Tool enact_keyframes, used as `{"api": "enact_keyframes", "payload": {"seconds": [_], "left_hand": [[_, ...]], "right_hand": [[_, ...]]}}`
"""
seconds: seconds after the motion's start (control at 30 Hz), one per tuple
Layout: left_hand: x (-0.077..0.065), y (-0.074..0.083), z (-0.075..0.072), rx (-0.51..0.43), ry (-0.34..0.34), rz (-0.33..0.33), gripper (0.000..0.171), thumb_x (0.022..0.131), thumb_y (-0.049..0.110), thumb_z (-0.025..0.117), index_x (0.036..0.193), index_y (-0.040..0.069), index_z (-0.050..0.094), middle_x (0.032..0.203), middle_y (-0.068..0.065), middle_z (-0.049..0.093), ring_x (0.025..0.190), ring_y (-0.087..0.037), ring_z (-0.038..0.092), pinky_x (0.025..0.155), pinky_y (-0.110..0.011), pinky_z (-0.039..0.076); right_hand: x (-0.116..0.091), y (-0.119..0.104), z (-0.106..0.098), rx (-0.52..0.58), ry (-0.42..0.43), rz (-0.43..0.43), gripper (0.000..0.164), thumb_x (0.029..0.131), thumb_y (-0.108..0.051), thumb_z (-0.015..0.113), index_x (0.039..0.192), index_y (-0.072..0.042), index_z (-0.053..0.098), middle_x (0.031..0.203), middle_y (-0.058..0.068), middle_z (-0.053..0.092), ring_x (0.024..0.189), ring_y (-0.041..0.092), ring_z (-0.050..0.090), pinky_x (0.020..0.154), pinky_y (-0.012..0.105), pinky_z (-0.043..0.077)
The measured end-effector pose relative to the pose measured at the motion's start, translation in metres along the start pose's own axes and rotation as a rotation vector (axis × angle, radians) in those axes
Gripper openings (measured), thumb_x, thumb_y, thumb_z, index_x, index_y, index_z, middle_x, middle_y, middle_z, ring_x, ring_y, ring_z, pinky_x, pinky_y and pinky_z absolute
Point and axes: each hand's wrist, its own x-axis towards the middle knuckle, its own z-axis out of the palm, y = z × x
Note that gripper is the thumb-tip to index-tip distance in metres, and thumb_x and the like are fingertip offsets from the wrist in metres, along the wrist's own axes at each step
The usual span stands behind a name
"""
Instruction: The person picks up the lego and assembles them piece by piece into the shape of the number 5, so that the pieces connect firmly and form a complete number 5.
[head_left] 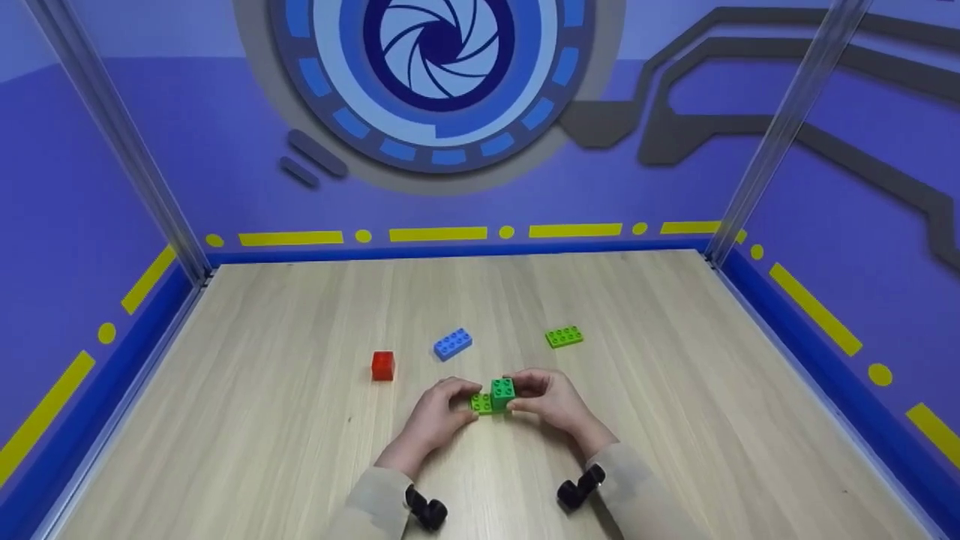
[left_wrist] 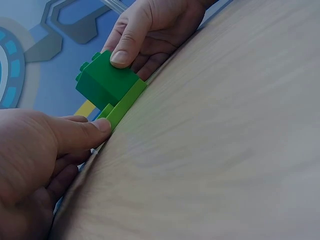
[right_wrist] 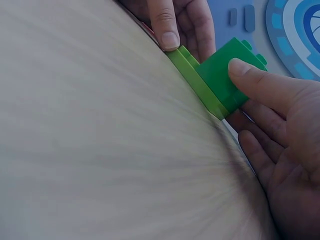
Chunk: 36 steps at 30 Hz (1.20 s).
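Observation:
A flat light-green toy brick (head_left: 481,403) lies on the table between the hands. On its right half sits a taller dark-green toy brick (head_left: 502,391), studs up, flush against the flat one in the right wrist view. My left hand (head_left: 439,414) pinches the flat brick's left end between thumb and fingers. With the thumb on its near face and fingers behind, my right hand (head_left: 553,399) grips the dark-green brick (right_wrist: 227,70). The fingertips behind the bricks are partly hidden.
Beyond the hands on the wooden table (head_left: 262,420) lie a red brick (head_left: 382,366) at left, a blue brick (head_left: 453,344) in the middle and a second flat light-green brick (head_left: 564,337) at right. Blue-purple panels (head_left: 202,150) wall the table at the back and sides.

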Motion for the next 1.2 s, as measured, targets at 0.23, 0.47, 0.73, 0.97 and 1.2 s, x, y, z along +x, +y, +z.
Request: {"api": "enact_keyframes", "payload": {"seconds": [0.23, 0.47, 0.73, 0.97, 1.2], "left_hand": [[-0.001, 0.0, 0.0, -0.038, -0.002, -0.033, 0.039, 0.089, 0.009, 0.078, 0.127, 0.01, 0.07, 0.129, -0.007, 0.07, 0.129, -0.03, 0.061, 0.115, -0.052, 0.045], [-0.001, -0.001, 0.0, -0.124, 0.039, -0.055, 0.036, 0.095, 0.02, 0.075, 0.129, 0.009, 0.069, 0.129, -0.008, 0.071, 0.126, -0.03, 0.063, 0.112, -0.051, 0.048], [0.001, 0.001, 0.001, -0.254, 0.153, -0.113, 0.033, 0.096, 0.012, 0.072, 0.128, 0.006, 0.068, 0.126, -0.011, 0.072, 0.118, -0.027, 0.067, 0.104, -0.041, 0.056], [0.005, 0.001, -0.003, -0.281, 0.24, -0.127, 0.035, 0.097, 0.011, 0.071, 0.13, 0.003, 0.066, 0.126, -0.014, 0.071, 0.117, -0.028, 0.068, 0.103, -0.039, 0.056], [0.014, 0.0, -0.008, -0.323, 0.378, -0.149, 0.034, 0.096, 0.006, 0.071, 0.129, 0.002, 0.066, 0.126, -0.016, 0.07, 0.117, -0.031, 0.067, 0.104, -0.042, 0.056]], "right_hand": [[-0.001, 0.001, 0.0, 0.017, -0.01, -0.016, 0.042, 0.083, -0.002, 0.083, 0.121, 0.008, 0.069, 0.119, 0.023, 0.074, 0.098, 0.008, 0.073, 0.089, 0.02, 0.059], [-0.002, 0.002, 0.0, -0.002, -0.011, -0.005, 0.042, 0.084, -0.004, 0.083, 0.123, 0.006, 0.069, 0.121, 0.024, 0.073, 0.101, 0.008, 0.072, 0.088, 0.018, 0.058], [-0.002, 0.002, 0.0, -0.012, 0.001, -0.008, 0.041, 0.083, -0.004, 0.083, 0.121, 0.005, 0.07, 0.122, 0.022, 0.074, 0.102, 0.009, 0.072, 0.091, 0.021, 0.059], [-0.002, 0.003, 0.0, -0.037, 0.01, 0.003, 0.04, 0.083, -0.004, 0.084, 0.121, 0.003, 0.071, 0.122, 0.021, 0.074, 0.103, 0.013, 0.072, 0.09, 0.018, 0.057], [-0.001, 0.001, 0.0, -0.026, 0.006, 0.01, 0.041, 0.083, -0.004, 0.083, 0.122, 0.003, 0.071, 0.123, 0.021, 0.073, 0.107, 0.018, 0.072, 0.091, 0.017, 0.057]]}}
